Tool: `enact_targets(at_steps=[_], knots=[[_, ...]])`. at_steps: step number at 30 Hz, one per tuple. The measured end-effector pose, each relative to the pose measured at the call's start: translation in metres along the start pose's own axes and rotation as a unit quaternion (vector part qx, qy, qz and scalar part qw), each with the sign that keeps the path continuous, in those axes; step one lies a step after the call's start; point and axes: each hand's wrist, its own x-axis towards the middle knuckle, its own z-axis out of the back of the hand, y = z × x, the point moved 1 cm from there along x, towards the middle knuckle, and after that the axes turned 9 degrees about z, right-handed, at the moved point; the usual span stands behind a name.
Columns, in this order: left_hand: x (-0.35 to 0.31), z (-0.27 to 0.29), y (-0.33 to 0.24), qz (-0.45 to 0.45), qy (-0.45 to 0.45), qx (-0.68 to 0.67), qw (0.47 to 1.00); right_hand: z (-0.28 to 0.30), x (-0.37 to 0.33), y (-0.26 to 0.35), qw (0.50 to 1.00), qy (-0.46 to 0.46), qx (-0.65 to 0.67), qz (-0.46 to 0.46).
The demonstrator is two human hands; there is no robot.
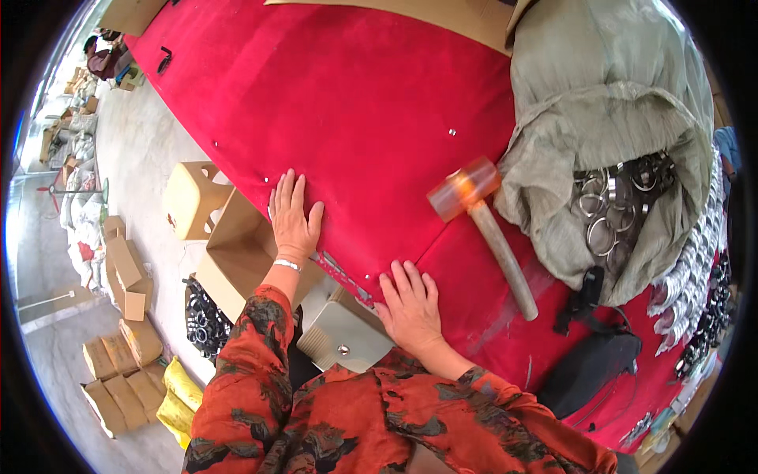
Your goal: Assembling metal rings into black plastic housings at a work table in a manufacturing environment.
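Note:
My left hand (295, 221) lies flat on the red cloth-covered table (339, 95) near its edge, fingers stretched out and nothing in them. My right hand (413, 308) rests on the same cloth further right, its fingers spread and holding nothing. To the right of both hands lies a mallet (503, 249) with an amber see-through head and a wooden handle that points toward me. Beyond it, an open grey-green sack (545, 166) shows metal ring clamps (602, 237) in its mouth. A worn grey strip (343, 276) runs along the table edge between my hands.
A black pouch (592, 371) with a strap lies right of my right arm. Silvery clamps (679, 300) are stacked along the far right. Left of the table stand an open cardboard box (237, 245), a cream stool (189, 201) and a pile of black parts (207, 320). Far left, a person (104, 59) sits.

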Motion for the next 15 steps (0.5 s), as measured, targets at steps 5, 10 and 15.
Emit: enact_targets(at_steps=[5,10,15], knots=[[-0.011,0.002,0.003,0.011,0.003,-0.019,1.000,0.002,-0.007,0.002,1.000,-0.016,0.013,0.016],[-0.017,-0.001,-0.015,0.024,0.016,-0.016,0.999,0.012,-0.021,-0.005,1.000,-0.023,-0.010,0.013],[-0.019,0.009,-0.003,0.042,0.019,-0.015,0.999,0.006,-0.018,0.002,1.000,-0.004,0.013,0.024]])
